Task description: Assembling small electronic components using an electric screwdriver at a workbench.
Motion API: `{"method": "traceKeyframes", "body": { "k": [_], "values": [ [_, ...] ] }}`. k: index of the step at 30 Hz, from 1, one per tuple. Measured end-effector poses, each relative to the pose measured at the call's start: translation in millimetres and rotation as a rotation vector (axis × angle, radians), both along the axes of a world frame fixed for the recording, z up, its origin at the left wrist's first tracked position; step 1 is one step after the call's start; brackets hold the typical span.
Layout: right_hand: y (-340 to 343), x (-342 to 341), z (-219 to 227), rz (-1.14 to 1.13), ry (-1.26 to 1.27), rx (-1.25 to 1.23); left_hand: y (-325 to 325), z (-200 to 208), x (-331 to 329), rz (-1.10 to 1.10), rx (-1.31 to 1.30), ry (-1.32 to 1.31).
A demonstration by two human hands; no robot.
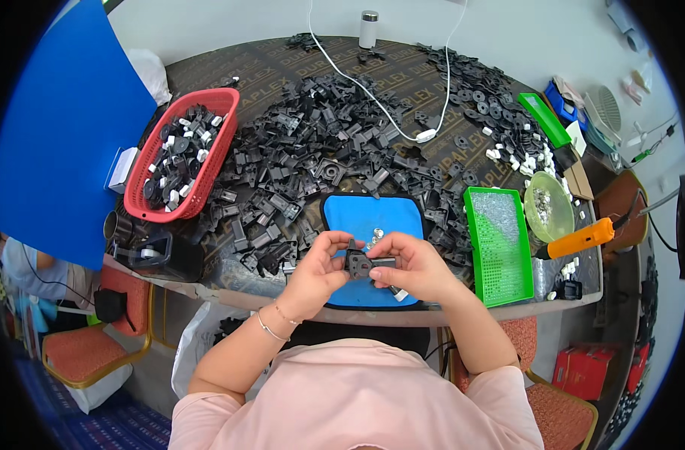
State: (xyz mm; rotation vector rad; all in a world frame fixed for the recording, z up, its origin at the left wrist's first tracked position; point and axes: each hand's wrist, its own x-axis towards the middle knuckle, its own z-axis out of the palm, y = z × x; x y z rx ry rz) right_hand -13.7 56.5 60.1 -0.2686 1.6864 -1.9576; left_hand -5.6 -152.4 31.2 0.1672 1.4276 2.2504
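Note:
Between my two hands, above a blue mat (387, 214), is a small black plastic part (357, 264) with a round hole in its face. My left hand (318, 271) grips it from the left with thumb and fingers. On the other side my right hand (411, 264) pinches its right end, where a cylindrical piece shows. A few small shiny metal pieces (376, 236) lie on the mat just beyond my fingertips. Beneath my right hand a small white piece (400, 295) rests near the mat's front edge.
Loose black plastic parts (297, 142) heap across the table. A red basket (136, 191) of black and white parts stands left, a green tray (504, 289) right. Beside that tray are a yellow-green bowl (560, 210) and an orange electric screwdriver (582, 238). A white cord (372, 97) crosses the heap.

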Motion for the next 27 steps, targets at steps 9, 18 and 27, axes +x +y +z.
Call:
{"method": "traceKeyframes", "body": {
  "k": [9,18,27],
  "values": [
    [-12,12,-3,-0.147,0.377,0.400,-1,7,15,0.059,0.089,-0.068],
    [-10,24,-29,-0.251,0.124,0.116,-1,-1,20,0.147,0.043,0.071],
    [-12,31,-38,-0.267,-0.030,-0.075,-1,-3,22,0.092,0.017,0.097]
  ]
}}
